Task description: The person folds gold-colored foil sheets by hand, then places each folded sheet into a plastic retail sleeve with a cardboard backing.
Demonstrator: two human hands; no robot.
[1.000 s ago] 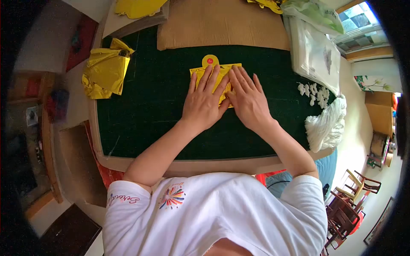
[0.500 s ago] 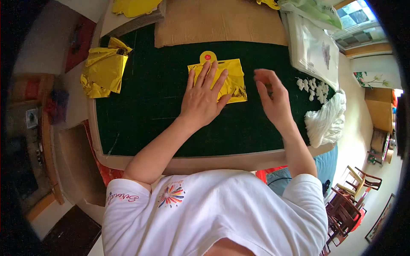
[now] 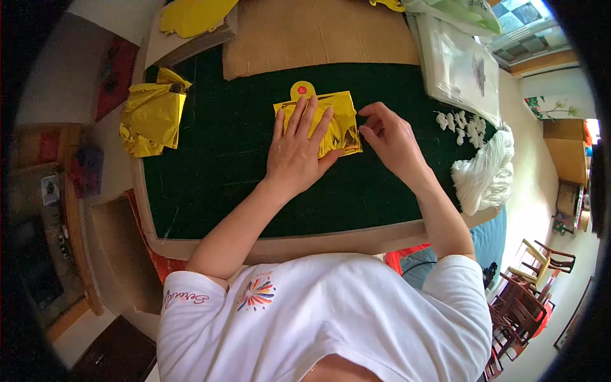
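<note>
A shiny gold foil sheet, folded into a packet, lies on the dark green tabletop. A round yellow tab with a red dot pokes out past its far edge. Spread flat over the packet's left part is my left hand, pressing it with open fingers. Beside the right edge hovers my right hand, its fingers bent and its thumb and index tips apart. Whether those tips touch the foil is hard to tell.
More crumpled gold foil lies at the table's left edge. Brown cardboard and a stack with yellow cutouts sit at the back. Plastic bags, small white pieces and white string are on the right.
My right hand has come left to the packet's right edge, its fingers bending more. The left hand stays flat on the foil. The view has shifted slightly.
</note>
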